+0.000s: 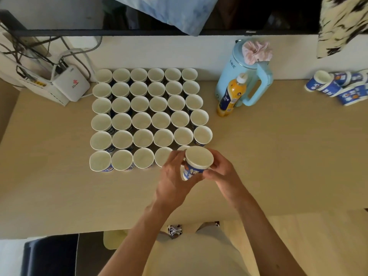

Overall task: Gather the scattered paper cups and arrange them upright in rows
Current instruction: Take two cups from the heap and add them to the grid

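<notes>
Paper cup point(199, 159) gripped in left hand point(175, 176) and right hand point(223, 172), at near-right corner of cup grid point(141, 120), bare table point(278, 146) alongside

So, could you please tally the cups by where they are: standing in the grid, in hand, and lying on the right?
Standing cups: 35 (one partly hidden)
Held cup, gripped by left hand and right hand: 1
Lying cups: nested and cut off, no sure count
Total counted: 36

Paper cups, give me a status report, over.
Both on one mouth-up cup: left hand, right hand, at the front-right corner of the grid. More loose cups lie far right. The bottle and kettle stand clear.
</notes>
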Demonstrator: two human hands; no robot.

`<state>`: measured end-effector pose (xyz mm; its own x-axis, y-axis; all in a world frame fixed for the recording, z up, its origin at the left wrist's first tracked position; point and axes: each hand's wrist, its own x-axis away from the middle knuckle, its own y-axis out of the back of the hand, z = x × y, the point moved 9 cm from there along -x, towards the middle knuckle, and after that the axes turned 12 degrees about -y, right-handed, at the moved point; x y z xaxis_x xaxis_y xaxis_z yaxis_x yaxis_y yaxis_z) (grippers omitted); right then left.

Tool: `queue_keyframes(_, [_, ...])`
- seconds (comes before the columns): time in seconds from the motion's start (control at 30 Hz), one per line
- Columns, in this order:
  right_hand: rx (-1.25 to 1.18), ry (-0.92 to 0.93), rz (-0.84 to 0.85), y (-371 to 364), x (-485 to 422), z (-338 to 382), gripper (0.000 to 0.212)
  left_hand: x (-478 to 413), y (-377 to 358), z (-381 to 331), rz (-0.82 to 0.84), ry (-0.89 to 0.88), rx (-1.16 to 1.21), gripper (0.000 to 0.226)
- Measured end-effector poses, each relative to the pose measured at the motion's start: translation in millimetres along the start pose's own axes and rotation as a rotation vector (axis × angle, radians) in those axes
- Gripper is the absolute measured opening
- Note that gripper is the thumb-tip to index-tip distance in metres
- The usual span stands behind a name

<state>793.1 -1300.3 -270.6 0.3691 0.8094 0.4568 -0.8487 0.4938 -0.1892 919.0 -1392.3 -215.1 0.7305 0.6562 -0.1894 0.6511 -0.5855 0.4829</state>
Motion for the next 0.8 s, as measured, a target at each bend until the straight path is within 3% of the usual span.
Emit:
queue_keyframes(0.2, [-0.009, -0.01, -0.081, 20, 5, 3, 0.073, -3, -18, -15, 0.123, -0.117, -0.069, 0.059])
queue_keyframes(0.43, [0.066, -0.073, -0.385, 59, -14, -37, 0.072, 19, -5, 10, 0.08, 0.013, -0.066, 0.057])
queue_keyframes(0.8, [0.142, -0.096, -0.433, 53, -49, -68, 0.073, 41, 9, 25, 0.049, 0.101, -0.03, 0.04])
